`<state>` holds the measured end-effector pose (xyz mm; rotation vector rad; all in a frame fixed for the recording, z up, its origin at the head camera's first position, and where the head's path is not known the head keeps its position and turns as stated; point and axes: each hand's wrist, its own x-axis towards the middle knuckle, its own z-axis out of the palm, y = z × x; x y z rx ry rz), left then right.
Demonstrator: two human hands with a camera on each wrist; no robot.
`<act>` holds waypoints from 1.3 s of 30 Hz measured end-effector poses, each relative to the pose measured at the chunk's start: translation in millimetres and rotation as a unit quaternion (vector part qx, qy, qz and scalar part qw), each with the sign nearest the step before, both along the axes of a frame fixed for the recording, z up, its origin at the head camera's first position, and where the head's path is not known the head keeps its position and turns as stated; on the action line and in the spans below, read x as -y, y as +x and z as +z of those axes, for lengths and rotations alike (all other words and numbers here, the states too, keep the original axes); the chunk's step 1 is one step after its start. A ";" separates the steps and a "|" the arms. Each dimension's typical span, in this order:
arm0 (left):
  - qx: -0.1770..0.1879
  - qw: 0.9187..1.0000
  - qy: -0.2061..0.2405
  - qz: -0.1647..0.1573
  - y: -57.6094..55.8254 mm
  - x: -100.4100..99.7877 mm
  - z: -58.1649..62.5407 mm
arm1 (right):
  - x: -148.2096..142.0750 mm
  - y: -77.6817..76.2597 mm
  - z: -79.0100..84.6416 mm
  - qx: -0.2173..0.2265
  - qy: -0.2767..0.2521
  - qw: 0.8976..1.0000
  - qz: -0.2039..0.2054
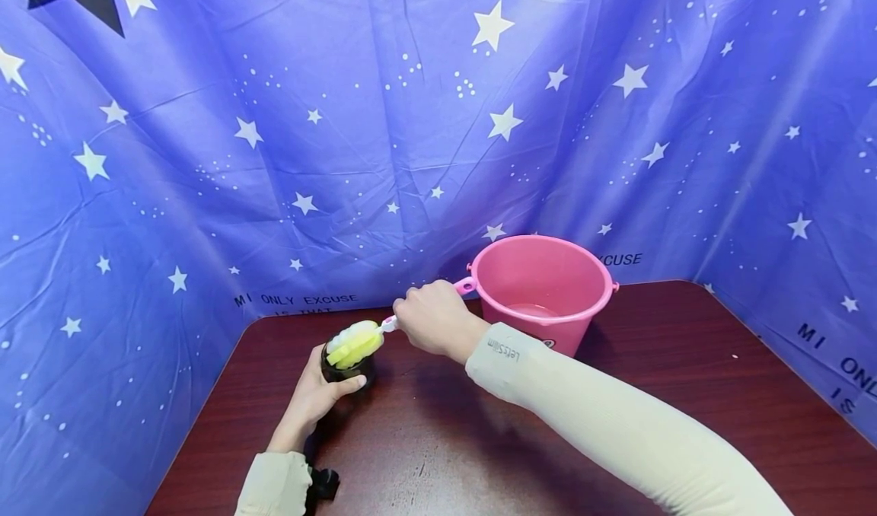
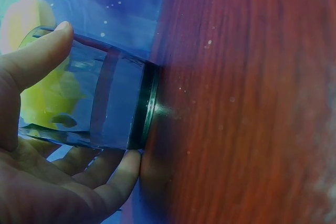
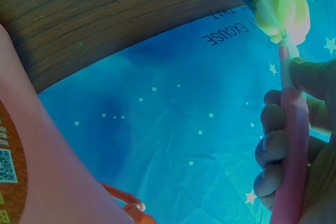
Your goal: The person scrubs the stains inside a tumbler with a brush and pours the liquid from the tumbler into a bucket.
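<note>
My left hand (image 1: 317,394) grips a dark, see-through glass cup (image 2: 118,98), thumb on one side and fingers round the other. The cup is tilted, its base close to the tabletop; whether it touches cannot be told. My right hand (image 1: 438,320) is wrapped round the pink handle (image 3: 295,140) of a cup brush. The yellow and white sponge head (image 1: 356,344) of that brush is partly inside the cup's mouth, and the rest of it sticks out. Through the glass, yellow sponge shows in the left wrist view.
A pink bucket (image 1: 582,332) stands on the dark red-brown wooden table (image 1: 658,348), just behind and right of my right hand. Blue cloth (image 1: 384,135) with white stars hangs round the table's back and sides. A small black object (image 1: 324,484) sits by my left cuff.
</note>
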<state>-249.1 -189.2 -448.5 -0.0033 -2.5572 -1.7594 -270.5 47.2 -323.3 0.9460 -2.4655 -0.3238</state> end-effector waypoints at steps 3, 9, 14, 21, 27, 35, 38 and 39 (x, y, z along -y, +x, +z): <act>0.000 1.000 0.000 0.001 -0.2 -0.4 0.1 | -1.3 0.3 -1.3 0.004 0.001 1.000 -0.004; -0.001 1.000 -0.001 0.002 -0.5 -0.3 -0.3 | -3.4 3.2 -3.6 0.015 -0.005 1.000 -0.012; 0.001 1.000 -0.005 0.004 -0.9 -0.5 -0.3 | -6.9 5.4 -7.2 0.012 -0.023 1.000 -0.015; 0.004 1.000 -0.006 0.005 -0.5 -0.3 -0.2 | -10.6 5.5 -13.5 0.003 -0.047 0.999 -0.008; 0.004 1.000 -0.006 0.007 0.7 0.1 -0.1 | -11.5 5.7 -17.9 0.006 -0.058 0.998 -0.010; 0.004 1.000 -0.014 0.009 -0.8 -0.1 -2.0 | -13.2 4.0 -23.4 0.017 -0.065 0.997 -0.023; 0.002 1.000 -0.012 0.010 -0.9 -0.2 -2.3 | -13.7 3.4 -24.4 0.016 -0.067 0.997 -0.024; 0.002 1.000 -0.013 0.011 -0.7 -0.1 -2.4 | -13.7 3.3 -24.5 0.015 -0.067 0.997 -0.023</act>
